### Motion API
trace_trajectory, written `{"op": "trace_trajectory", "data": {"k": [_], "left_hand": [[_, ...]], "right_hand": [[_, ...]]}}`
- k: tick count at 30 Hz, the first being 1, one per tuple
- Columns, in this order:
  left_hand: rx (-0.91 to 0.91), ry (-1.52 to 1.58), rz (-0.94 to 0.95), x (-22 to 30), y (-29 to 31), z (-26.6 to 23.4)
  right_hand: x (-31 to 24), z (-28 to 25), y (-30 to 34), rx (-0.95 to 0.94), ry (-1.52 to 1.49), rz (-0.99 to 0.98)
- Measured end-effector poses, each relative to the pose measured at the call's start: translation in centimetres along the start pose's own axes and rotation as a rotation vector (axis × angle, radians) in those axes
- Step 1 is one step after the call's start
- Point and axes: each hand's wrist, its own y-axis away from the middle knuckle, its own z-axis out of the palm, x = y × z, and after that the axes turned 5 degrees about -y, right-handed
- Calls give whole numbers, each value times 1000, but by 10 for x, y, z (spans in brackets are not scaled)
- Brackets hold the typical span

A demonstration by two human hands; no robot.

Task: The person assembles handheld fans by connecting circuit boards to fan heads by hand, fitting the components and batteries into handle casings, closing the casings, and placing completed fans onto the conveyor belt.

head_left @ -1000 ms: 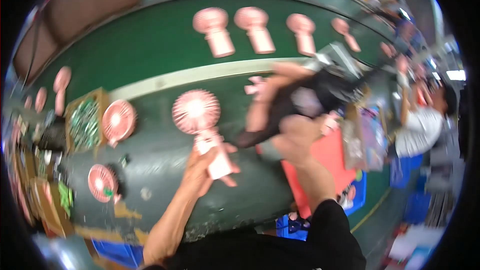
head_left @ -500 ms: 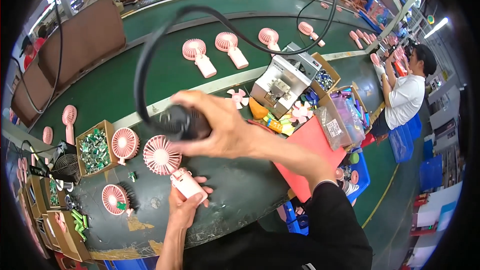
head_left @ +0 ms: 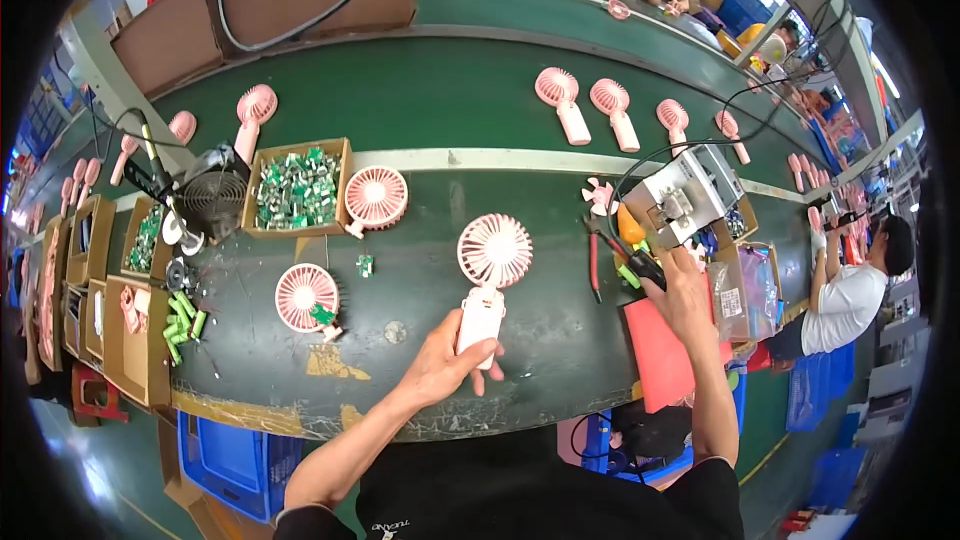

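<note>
A pink handheld fan (head_left: 495,250) is in my left hand (head_left: 440,360), fingers and thumb wrapped round its handle, with its round grille pointing away from me. My right hand (head_left: 685,295) is at the right of the bench, its fingers closed about a black corded electric screwdriver (head_left: 645,265), partly hidden by them. Red-handled pliers (head_left: 595,265) lie just left of that tool. Beyond it stands a silver-grey machine (head_left: 680,200), with an orange piece (head_left: 631,225) and a loose pink fan blade (head_left: 599,196) beside it. A red sheet (head_left: 660,350) lies under my right wrist.
Two pink fan heads (head_left: 376,198) (head_left: 307,297) and a small green circuit board (head_left: 366,265) lie left on the bench. A cardboard box (head_left: 298,190) holds circuit boards; green battery cells (head_left: 182,325) lie near trays. Pink fans stand along the green conveyor (head_left: 450,90). A co-worker (head_left: 850,280) is at right.
My right hand has moved from above the fan to the right side of the bench with the screwdriver. My left hand still holds the fan. The view has turned left.
</note>
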Motion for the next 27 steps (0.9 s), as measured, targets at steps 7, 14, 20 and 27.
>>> {"op": "trace_trajectory", "data": {"k": [7, 14, 20, 27], "left_hand": [[53, -540, -13, 10, 23, -5], [-111, -1106, 256, 26, 37, -13], [-108, -1283, 440, 32, 29, -21], [227, -1251, 652, 42, -2, -37]], "right_hand": [[-86, 65, -27, -328, -849, -95], [-95, 54, -60, -895, -815, -265], [-97, 59, -27, -857, -541, -449], [-87, 67, -3, -239, -283, -620]]}}
